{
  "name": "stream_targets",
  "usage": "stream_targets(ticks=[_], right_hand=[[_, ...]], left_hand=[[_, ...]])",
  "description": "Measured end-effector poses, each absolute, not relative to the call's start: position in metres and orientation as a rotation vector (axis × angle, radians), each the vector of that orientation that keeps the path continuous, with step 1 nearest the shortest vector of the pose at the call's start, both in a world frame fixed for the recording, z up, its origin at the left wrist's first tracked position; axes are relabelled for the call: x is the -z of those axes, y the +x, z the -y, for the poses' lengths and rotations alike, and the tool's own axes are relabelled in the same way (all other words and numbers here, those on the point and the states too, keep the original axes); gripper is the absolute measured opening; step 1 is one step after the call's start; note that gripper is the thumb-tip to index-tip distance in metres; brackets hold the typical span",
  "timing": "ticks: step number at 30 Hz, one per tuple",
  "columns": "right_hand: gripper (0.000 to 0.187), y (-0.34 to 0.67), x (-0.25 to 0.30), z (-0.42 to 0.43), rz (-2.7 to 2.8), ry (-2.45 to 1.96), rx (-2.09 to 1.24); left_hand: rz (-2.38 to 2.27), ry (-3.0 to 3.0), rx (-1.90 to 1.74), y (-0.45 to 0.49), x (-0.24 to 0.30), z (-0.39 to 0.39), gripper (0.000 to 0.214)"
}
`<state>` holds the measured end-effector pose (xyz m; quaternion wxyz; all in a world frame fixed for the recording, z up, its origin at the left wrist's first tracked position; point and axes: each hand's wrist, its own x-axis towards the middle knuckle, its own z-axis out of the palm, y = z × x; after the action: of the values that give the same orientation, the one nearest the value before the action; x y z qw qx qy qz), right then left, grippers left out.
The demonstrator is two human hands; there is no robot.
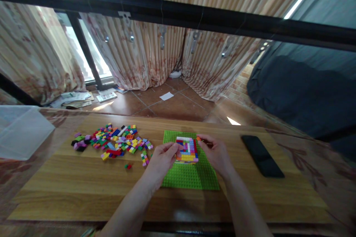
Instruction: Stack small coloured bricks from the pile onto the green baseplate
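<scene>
A multicoloured structure of toy bricks [187, 157] stands on a green studded baseplate [189, 177] at the middle of the table. My left hand [164, 157] is closed at the structure's left side, its thumb reaching over the upper edge and partly hiding it. On the other side, my right hand [216, 152] pinches a small orange brick [198, 138] close to the structure's upper right corner. Left of the baseplate lies a loose pile of small bricks [111, 142] in many colours. A short multicoloured row of joined bricks [144, 158] rests beside my left hand.
A black phone [261, 156] lies at the right of the wooden table [83, 196]. The translucent plastic bin [25, 131] is at the far left. Across the view above the table runs a dark metal bar [178, 9], with curtains [155, 55] behind it.
</scene>
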<state>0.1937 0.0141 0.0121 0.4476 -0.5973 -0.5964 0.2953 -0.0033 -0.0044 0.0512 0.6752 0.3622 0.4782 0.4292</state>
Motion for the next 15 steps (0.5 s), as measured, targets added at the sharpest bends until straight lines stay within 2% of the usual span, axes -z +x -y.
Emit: stream_targets(ticks=[5, 15], right_hand=[[0.022, 0.1860, -0.0170, -0.0160, 1.530, -1.454, -0.621], [0.020, 0.1824, -0.0168, -0.0197, 1.538, -1.444, -0.639]], left_hand=[[-1.075, 0.826, -0.967, -0.0034, -0.0515, 0.0057, 0.032], [-1.078, 0.803, -0.960, -0.0026, -0.0535, 0.0056, 0.026]])
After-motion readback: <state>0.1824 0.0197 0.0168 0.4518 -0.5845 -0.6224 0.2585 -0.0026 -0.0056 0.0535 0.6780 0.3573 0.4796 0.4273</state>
